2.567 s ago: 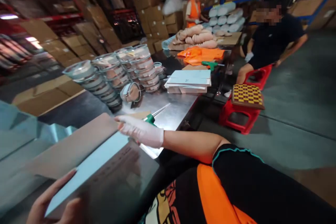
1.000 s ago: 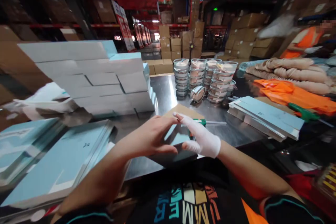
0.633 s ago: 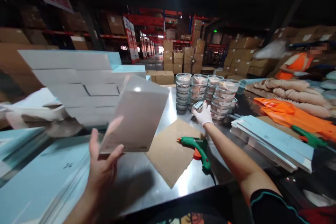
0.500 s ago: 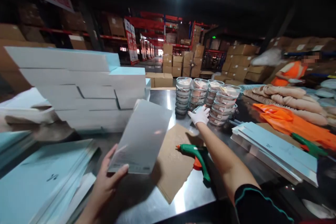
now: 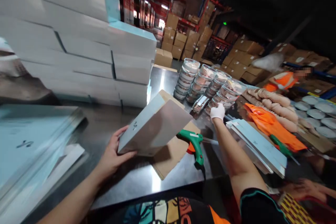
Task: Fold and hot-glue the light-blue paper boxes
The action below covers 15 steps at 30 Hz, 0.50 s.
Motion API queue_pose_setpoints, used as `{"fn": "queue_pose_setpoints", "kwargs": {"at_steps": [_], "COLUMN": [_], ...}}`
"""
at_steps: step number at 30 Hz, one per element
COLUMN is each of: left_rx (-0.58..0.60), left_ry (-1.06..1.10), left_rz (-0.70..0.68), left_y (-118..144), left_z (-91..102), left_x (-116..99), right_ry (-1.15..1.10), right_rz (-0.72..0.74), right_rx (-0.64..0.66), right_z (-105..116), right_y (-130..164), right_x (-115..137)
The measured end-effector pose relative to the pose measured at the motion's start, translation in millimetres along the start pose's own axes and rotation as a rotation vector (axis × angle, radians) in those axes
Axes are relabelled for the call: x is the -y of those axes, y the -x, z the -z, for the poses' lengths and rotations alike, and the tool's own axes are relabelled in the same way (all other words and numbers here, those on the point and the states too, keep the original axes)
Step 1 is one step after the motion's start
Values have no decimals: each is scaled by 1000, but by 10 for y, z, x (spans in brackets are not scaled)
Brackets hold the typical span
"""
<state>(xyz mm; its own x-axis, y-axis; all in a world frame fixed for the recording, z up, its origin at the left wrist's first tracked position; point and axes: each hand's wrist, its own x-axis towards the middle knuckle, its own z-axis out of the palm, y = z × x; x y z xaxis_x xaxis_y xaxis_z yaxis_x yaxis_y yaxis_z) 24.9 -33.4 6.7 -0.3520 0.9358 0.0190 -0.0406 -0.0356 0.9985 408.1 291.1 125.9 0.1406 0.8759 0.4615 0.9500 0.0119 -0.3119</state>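
My bare left hand (image 5: 117, 152) grips a pale blue and grey carton (image 5: 157, 129) by its near end, thumb on one face, holding it tilted above the metal table. My right hand (image 5: 217, 112), in a white glove, is closed at the side of the nearest stack of round glass containers (image 5: 225, 94); its fingertips are partly hidden. Left of that hand lies a shiny rectangular container (image 5: 200, 104). A green hot glue gun (image 5: 193, 143) rests on the table beside a brown cardboard sheet (image 5: 170, 159), which is partly under the carton.
White cartons (image 5: 78, 56) form a tall wall at the left. Flat blue cartons (image 5: 31, 143) lie in front of it, and more flat cartons (image 5: 256, 143) lie at the right. Beyond are orange cloth (image 5: 273, 126), a second glue gun (image 5: 280, 145) and a person in an orange vest (image 5: 282, 80).
My right hand has moved from the rectangular container to the nearest round stack. The carton in my left hand has turned, showing its blue side. The view has tilted and dropped.
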Motion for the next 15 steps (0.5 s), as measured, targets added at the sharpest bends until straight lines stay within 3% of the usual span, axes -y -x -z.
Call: {"fn": "queue_pose_setpoints", "kwargs": {"at_steps": [5, 10, 15], "left_rx": [-70, -30, 23], "left_ry": [-13, -2, 59], "left_rz": [-60, -66, -73], "left_y": [38, 30, 13], "left_z": [37, 70, 25], "left_x": [48, 28, -12], "right_ry": [210, 312, 316], "right_rz": [218, 473, 567], "right_rx": [96, 231, 272], "right_z": [147, -9, -128], "right_y": [115, 40, -14], "right_x": [245, 530, 646]}}
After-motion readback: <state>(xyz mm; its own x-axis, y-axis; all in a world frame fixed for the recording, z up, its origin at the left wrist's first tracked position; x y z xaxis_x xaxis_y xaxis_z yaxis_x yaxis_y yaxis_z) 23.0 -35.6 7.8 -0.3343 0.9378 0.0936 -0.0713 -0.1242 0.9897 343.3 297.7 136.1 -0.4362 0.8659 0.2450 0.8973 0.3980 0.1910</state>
